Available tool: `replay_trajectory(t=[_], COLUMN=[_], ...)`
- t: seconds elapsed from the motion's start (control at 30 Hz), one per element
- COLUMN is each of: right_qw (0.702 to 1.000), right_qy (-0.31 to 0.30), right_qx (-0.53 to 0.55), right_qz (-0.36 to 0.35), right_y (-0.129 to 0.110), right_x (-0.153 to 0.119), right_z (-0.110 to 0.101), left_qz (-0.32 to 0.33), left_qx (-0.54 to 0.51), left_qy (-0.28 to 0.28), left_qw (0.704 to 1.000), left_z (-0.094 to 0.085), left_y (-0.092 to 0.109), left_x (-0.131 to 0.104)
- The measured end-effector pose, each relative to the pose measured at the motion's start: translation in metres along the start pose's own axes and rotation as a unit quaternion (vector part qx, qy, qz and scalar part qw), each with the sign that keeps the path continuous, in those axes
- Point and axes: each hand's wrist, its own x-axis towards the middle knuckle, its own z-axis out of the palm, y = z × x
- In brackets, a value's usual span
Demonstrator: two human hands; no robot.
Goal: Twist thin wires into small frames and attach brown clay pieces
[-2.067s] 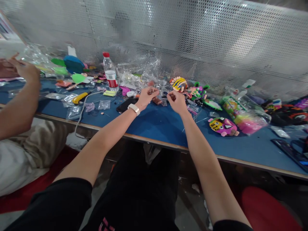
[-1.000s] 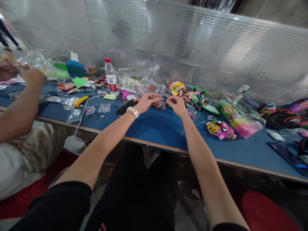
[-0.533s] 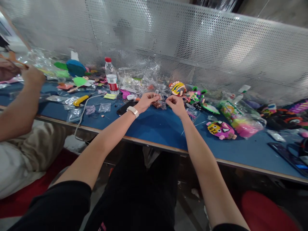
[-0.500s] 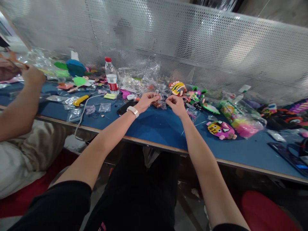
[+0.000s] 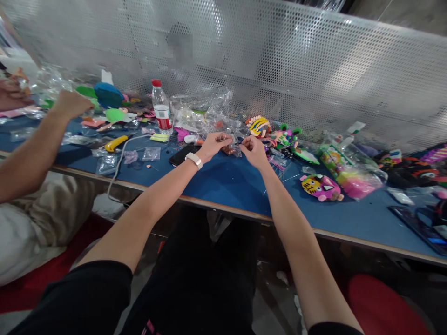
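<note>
My left hand (image 5: 214,145), with a white band at the wrist, is closed in a pinch over the blue table (image 5: 226,181). Whatever it holds is too small to make out. Just to its right, my right hand (image 5: 253,150) is also pinched, on something tiny and dark that I cannot name. The two hands are a short gap apart. Clear plastic wrappers (image 5: 220,114) lie behind them. A striped yellow foam piece (image 5: 259,126) is beyond my right hand, and a black flat object (image 5: 181,156) sits left of my left hand.
A water bottle (image 5: 162,109), a yellow cutter (image 5: 116,144) and a white cable (image 5: 120,163) are to the left. At right lie a pink and yellow foam face (image 5: 321,187), a bagged toy (image 5: 361,181) and a phone (image 5: 419,228). Another person's hand (image 5: 75,103) is at far left.
The other person's near hand has moved right, toward the green and blue foam pieces. My right hand has shifted very slightly left; my left hand has hardly moved.
</note>
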Motion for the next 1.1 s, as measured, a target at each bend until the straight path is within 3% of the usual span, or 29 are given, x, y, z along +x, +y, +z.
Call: replay_trajectory(t=[0.3, 0.57, 0.73, 0.93, 1.1], right_qw=[0.999, 0.998, 0.999, 1.000, 0.998], right_qy=[0.037, 0.027, 0.015, 0.008, 0.011], right_qx=[-0.034, -0.047, -0.048, 0.024, 0.056], right_qz=[0.001, -0.013, -0.021, 0.001, 0.023], right_y=[-0.001, -0.004, -0.007, -0.005, -0.003], right_x=[-0.001, -0.002, -0.003, -0.001, 0.001], right_z=[-0.001, -0.005, -0.008, -0.005, -0.002], left_qz=[0.016, 0.053, 0.042, -0.007, -0.057], left_qx=[0.062, 0.067, 0.064, -0.023, -0.142], left_qy=[-0.048, -0.011, -0.001, 0.025, 0.007], left_qw=[0.997, 0.996, 0.997, 0.999, 0.988], left_z=[0.002, -0.001, -0.004, 0.000, 0.005], left_y=[0.007, -0.002, 0.001, 0.001, -0.004], left_x=[-0.005, 0.001, 0.000, 0.001, 0.002])
